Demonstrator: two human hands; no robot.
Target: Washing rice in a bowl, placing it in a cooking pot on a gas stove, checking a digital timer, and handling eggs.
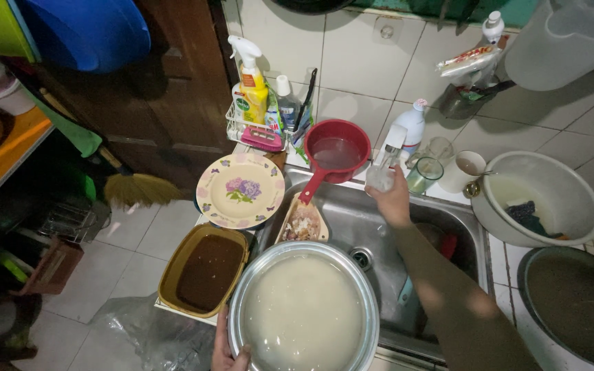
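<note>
My right hand (392, 200) reaches over the steel sink (369, 223) and grips a clear drinking glass (382, 175) near the sink's back edge. My left hand (227, 347) holds the near rim of a large round steel basin (304, 309) full of cloudy white water, which rests on the sink's front left corner. A red ladle-pot (337, 152) with water stands behind the sink, its handle pointing down to a small dish of scraps (302, 225).
A flowered plate (240, 190) and a brown tub (203, 269) sit left of the sink. Spray bottles fill a wire rack (259, 113) at the wall. Glasses and a mug (463, 172) stand right of the glass, beside a white bowl (544, 199) and a dark pan (575, 302).
</note>
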